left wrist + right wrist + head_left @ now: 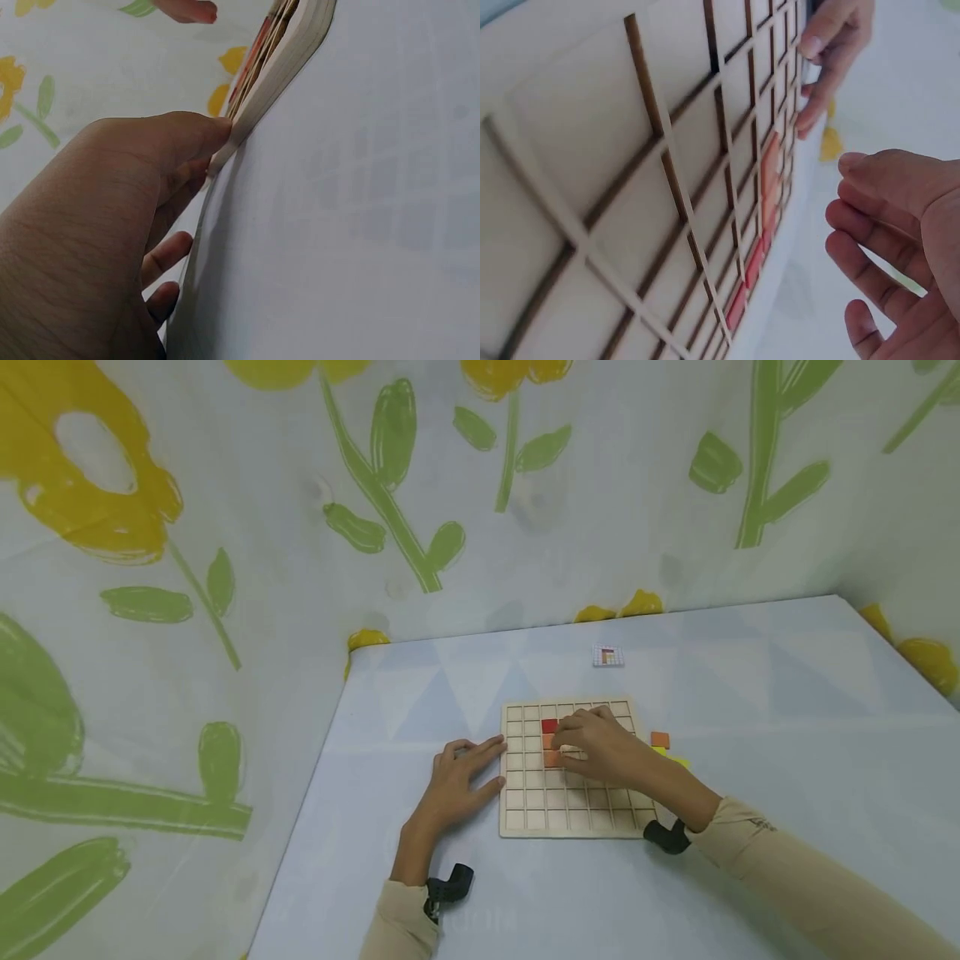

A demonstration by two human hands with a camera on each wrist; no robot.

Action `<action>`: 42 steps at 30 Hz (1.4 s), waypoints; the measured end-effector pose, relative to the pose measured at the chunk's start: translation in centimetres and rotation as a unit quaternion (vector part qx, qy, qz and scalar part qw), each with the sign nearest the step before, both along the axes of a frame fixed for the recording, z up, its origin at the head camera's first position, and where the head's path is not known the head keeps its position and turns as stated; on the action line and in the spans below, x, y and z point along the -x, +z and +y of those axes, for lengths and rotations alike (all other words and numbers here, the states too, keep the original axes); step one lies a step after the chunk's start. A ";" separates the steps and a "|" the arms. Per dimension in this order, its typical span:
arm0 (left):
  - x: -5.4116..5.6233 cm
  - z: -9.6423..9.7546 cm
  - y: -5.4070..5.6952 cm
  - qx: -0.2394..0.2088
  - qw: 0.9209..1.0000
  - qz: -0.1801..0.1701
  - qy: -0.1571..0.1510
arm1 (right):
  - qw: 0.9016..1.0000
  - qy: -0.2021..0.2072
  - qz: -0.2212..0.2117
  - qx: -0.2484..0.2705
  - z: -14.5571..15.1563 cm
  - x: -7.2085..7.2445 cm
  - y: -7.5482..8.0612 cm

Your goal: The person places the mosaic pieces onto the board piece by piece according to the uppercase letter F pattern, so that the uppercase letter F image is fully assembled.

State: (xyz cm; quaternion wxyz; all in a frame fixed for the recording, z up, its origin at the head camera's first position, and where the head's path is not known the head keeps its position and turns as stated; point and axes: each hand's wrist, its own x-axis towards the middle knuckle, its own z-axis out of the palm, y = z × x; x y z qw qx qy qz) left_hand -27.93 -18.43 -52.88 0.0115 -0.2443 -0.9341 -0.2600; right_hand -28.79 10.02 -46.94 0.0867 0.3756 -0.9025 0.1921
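In the head view, the left hand [457, 777] is spread loosely, gripping nothing, its thumb and fingertips touching the gridded board [523, 818] on the bench [570, 902]. The right hand [603, 747] is over the board, fingers bent; just left of it sit a red tile [550, 726] and orange tiles [552, 759]. The left wrist view shows the thumb against the board's edge. In the right wrist view, the right hand's thumb and fingers are parted, holding nothing.

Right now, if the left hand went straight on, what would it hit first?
The grid board, at its left edge. The left hand seems to touch it; any slight gap is hard to judge.
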 end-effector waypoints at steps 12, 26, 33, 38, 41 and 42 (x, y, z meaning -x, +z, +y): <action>-0.3 -0.2 -0.5 0.008 1.000 0.007 0.001 | 0.992 0.007 0.095 0.080 4.9 -3.4 1.7; 0.3 -0.1 -0.7 -0.005 1.000 0.013 -0.002 | 0.994 -0.043 0.069 0.070 9.4 -5.1 1.3; 0.2 -0.1 -0.4 -0.011 1.000 0.001 -0.004 | 0.995 -0.069 0.042 0.054 10.8 -5.5 0.5; 0.1 0.0 -0.2 -0.011 1.000 0.001 -0.003 | 0.996 -0.091 0.002 0.026 11.6 -5.9 0.1; 0.1 0.1 -0.2 -0.011 1.000 0.003 -0.002 | 0.996 -0.093 -0.014 0.014 12.1 -6.1 -0.2; 0.1 0.1 -0.2 -0.011 1.000 0.003 -0.003 | 0.996 -0.091 -0.016 0.011 12.3 -6.2 -0.4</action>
